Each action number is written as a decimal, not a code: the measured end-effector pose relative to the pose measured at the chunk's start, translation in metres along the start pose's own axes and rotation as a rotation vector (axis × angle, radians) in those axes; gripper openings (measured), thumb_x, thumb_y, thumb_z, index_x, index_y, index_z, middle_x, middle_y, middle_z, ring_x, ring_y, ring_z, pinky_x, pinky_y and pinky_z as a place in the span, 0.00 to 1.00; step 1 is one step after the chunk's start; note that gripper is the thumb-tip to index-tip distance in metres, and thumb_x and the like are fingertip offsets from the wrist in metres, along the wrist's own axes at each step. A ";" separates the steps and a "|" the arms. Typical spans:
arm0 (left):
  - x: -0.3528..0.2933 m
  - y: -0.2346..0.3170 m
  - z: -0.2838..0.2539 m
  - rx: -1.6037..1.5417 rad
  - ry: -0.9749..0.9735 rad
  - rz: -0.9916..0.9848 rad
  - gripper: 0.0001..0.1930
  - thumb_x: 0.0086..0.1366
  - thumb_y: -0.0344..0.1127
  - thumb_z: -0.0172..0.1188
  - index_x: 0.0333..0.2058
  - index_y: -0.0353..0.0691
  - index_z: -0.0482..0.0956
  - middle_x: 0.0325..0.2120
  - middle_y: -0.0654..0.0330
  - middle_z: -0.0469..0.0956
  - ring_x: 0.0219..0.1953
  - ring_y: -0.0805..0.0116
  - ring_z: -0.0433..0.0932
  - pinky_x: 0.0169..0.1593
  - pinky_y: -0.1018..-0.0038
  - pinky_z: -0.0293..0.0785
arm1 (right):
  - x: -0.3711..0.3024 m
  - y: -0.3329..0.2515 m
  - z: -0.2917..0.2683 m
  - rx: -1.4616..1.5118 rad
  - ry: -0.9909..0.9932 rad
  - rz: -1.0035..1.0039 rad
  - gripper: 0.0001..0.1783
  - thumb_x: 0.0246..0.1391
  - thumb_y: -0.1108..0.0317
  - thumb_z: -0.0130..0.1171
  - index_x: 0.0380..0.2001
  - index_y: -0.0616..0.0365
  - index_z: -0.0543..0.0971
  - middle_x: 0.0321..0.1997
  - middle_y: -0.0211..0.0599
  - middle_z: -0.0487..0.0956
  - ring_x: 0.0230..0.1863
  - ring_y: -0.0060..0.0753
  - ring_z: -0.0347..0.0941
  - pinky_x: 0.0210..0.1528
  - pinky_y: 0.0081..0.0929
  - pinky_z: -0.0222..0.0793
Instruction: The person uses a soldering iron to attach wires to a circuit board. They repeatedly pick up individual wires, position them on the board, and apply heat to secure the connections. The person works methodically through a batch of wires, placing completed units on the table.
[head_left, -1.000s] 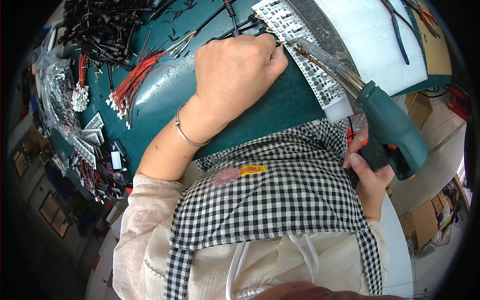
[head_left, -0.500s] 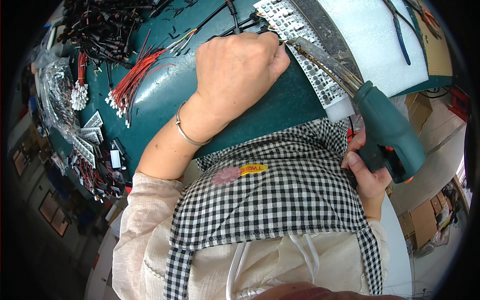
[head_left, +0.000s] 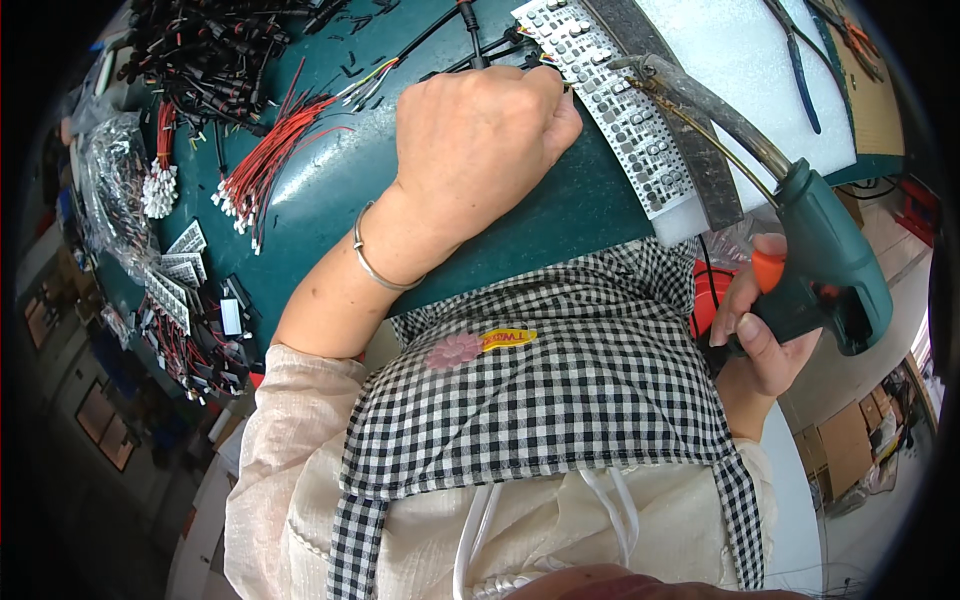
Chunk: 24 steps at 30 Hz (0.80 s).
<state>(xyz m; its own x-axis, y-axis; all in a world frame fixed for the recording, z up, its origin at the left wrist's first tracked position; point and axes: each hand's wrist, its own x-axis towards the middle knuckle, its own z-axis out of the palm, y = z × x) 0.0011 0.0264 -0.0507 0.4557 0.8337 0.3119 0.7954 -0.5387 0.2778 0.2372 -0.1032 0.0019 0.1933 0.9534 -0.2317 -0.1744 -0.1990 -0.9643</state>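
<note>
My left hand (head_left: 485, 140) is closed in a fist over the table, beside the lower-left edge of a white circuit board strip (head_left: 620, 120). A thin wire end (head_left: 567, 88) peeks out by its thumb; most of what it grips is hidden under the fingers. Black cables (head_left: 470, 30) run toward that fist from behind. On the right, my right hand (head_left: 765, 355) is wrapped round the handle of a green soldering gun (head_left: 835, 255) with an orange trigger. The gun's tip hangs over the board strip, apart from my left hand.
A dark bar (head_left: 690, 140) lies along the strip on a white foam sheet (head_left: 770, 90). Pliers (head_left: 855, 40) lie at the far right. Red wires with white connectors (head_left: 265, 165), a black cable pile (head_left: 200, 70) and small boards (head_left: 180, 275) occupy the left of the green table (head_left: 330, 220).
The soldering gun has moved to the right with my right hand, and its tip has drawn away from my left fist. My left hand has barely shifted.
</note>
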 end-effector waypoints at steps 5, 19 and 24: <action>-0.001 0.000 -0.006 0.013 -0.053 0.001 0.14 0.55 0.41 0.65 0.16 0.42 0.75 0.12 0.60 0.73 0.12 0.60 0.72 0.17 0.67 0.65 | 0.003 0.000 0.002 -0.060 0.005 -0.030 0.38 0.43 0.66 0.67 0.53 0.78 0.62 0.20 0.37 0.68 0.15 0.23 0.64 0.14 0.18 0.64; 0.008 -0.023 -0.014 -0.297 -0.155 -0.020 0.06 0.53 0.32 0.67 0.30 0.39 0.83 0.22 0.57 0.80 0.21 0.60 0.77 0.26 0.73 0.71 | 0.002 0.001 -0.004 -0.035 -0.028 -0.033 0.37 0.43 0.69 0.66 0.53 0.78 0.62 0.19 0.37 0.68 0.15 0.23 0.64 0.15 0.18 0.63; 0.008 -0.029 -0.011 -0.219 -0.121 0.109 0.06 0.52 0.31 0.66 0.29 0.40 0.81 0.24 0.60 0.79 0.23 0.60 0.78 0.26 0.71 0.72 | 0.003 0.003 -0.001 -0.025 -0.005 -0.057 0.37 0.42 0.69 0.66 0.52 0.78 0.63 0.19 0.39 0.69 0.14 0.24 0.64 0.14 0.17 0.63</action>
<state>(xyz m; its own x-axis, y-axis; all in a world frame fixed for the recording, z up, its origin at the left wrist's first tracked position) -0.0229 0.0477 -0.0466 0.5887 0.7706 0.2440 0.6397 -0.6287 0.4422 0.2380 -0.1015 -0.0020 0.1974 0.9644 -0.1757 -0.1390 -0.1498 -0.9789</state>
